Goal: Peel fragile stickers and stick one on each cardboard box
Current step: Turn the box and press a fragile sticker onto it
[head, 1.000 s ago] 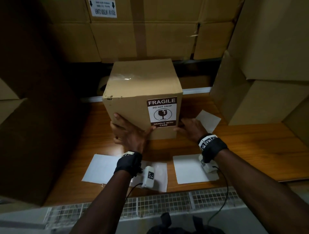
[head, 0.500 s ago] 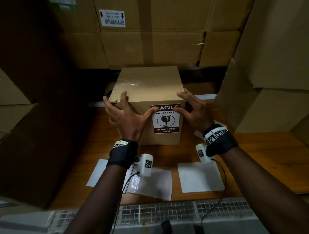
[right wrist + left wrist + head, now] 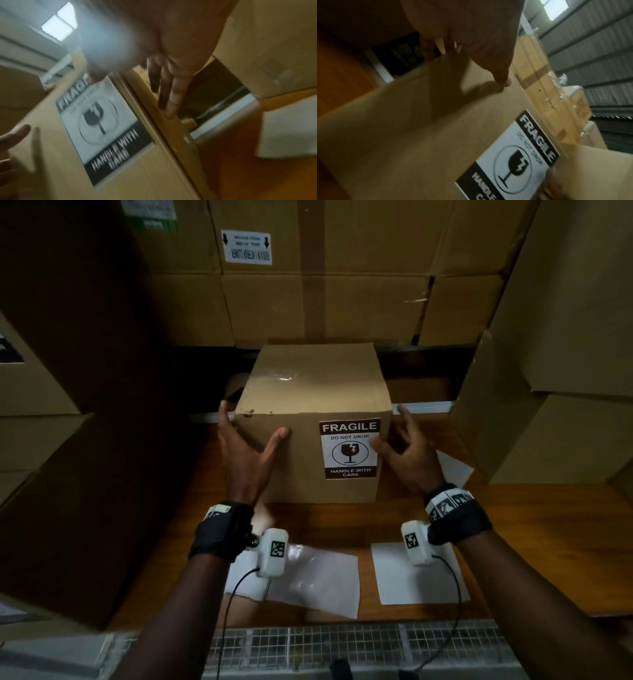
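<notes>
A small brown cardboard box stands on the wooden table, with a black-and-white FRAGILE sticker flat on the right part of its front face. My left hand spans the box's upper left corner, thumb on the front face and fingers along the left side. My right hand is at the right edge, thumb by the sticker's rim, fingers spread beside the box's right side. The left wrist view shows the sticker and my thumb on the cardboard. In the blurred right wrist view, straight fingers lie along the box edge by the sticker.
White backing sheets lie on the table near me, another behind my right hand. Large cartons wall the space: behind, right and left. A wire mesh runs along the near edge.
Both hands rose from the bottom of the box's front face, then spread outward to its left and right edges, uncovering the sticker. The box has stayed on the table.
</notes>
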Demonstrator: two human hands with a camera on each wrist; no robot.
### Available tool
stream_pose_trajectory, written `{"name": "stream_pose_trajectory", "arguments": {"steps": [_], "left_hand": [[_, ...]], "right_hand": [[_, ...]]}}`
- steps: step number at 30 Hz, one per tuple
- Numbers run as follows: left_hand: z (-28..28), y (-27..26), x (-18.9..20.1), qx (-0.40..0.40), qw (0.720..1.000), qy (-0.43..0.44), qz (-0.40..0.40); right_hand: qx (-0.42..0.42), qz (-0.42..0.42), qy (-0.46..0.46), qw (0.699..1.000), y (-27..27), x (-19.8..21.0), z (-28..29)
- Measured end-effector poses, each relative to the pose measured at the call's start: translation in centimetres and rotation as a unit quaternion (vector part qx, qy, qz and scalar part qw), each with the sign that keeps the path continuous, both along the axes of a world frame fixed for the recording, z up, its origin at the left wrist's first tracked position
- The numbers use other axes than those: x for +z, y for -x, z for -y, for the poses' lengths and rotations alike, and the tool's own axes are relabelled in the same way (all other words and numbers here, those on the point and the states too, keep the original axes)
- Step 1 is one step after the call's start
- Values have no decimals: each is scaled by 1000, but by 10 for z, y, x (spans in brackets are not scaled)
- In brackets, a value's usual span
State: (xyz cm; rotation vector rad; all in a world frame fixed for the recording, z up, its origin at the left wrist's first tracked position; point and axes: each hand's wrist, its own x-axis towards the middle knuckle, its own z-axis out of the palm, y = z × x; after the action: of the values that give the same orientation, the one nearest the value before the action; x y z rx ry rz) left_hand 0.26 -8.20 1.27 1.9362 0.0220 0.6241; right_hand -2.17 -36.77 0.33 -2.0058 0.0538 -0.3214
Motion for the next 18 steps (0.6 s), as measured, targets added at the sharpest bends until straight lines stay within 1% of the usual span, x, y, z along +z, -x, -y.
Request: {"name": "stream_pose_trajectory", "arguments": {"steps": [2, 3, 5, 6, 9, 11, 13, 15, 18], "left_hand": [[-16, -1, -9, -64, 995, -3, -78], [-22, -1, -15, -101, 987, -7, -123], [-32, -4, -27, -166, 967, -6, -192], [-36, -6, -33, -186, 961, 3, -206], [-44, -8, -37, -207, 959, 39, -189], [-49, -8, -32, -212, 960, 57, -173], [-54, -4, -20, -216, 963, 57, -152], [-59, 2, -6, -219, 965, 52, -132], [-70, 13, 20, -223, 969, 45, -93]], "right_hand": [[27, -59, -9, 998, 2, -12, -3], [46, -80, -16, 996, 3, -16, -5], [66, -101, -7, 993, 3, -27, -9], [69, -103, -6, 992, 4, -30, -12], [60, -97, -37, 993, 5, -30, -19], [41, -81, -67, 994, 12, -19, -26], [36, -61, -84, 994, 21, -5, -34], [30, -38, -77, 996, 29, 11, -41], [5, -4, -41, 999, 45, 38, -50]]}}
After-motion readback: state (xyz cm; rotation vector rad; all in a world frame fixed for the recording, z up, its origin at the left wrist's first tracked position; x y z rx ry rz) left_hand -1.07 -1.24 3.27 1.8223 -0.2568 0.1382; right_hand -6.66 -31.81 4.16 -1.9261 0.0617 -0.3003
